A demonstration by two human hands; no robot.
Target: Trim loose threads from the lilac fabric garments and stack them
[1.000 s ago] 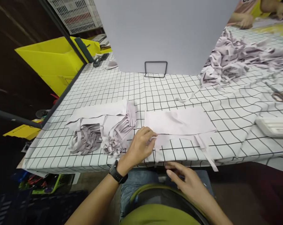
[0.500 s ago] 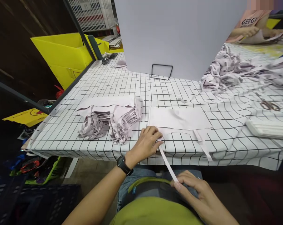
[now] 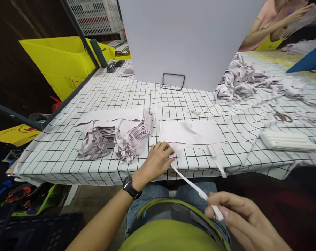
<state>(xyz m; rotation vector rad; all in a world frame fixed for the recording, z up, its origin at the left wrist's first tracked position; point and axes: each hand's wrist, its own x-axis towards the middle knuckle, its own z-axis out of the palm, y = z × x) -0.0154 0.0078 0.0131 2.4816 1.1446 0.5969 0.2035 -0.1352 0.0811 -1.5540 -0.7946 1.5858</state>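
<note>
A flat pale lilac fabric piece (image 3: 193, 131) with two straps lies on the checked tablecloth (image 3: 137, 97) in front of me. My left hand (image 3: 158, 161), with a black watch at the wrist, presses the piece's near left corner where a strap begins. That strap (image 3: 191, 186) runs taut off the table edge toward my lap, where my right hand (image 3: 238, 216) pinches its free end. The other strap (image 3: 216, 161) lies loose on the cloth. A stack of similar pieces (image 3: 113, 134) sits just left of my left hand.
A grey upright board (image 3: 184, 38) on a wire stand blocks the table's back. A heap of lilac pieces (image 3: 241, 82), scissors (image 3: 280, 115) and a white flat box (image 3: 288, 141) lie to the right. A yellow bin (image 3: 58, 66) stands left. Another person's arms (image 3: 272, 24) work far right.
My right hand took hold of the left strap's end and has drawn it out taut toward my lap and to the right. My left hand stayed on the piece's corner.
</note>
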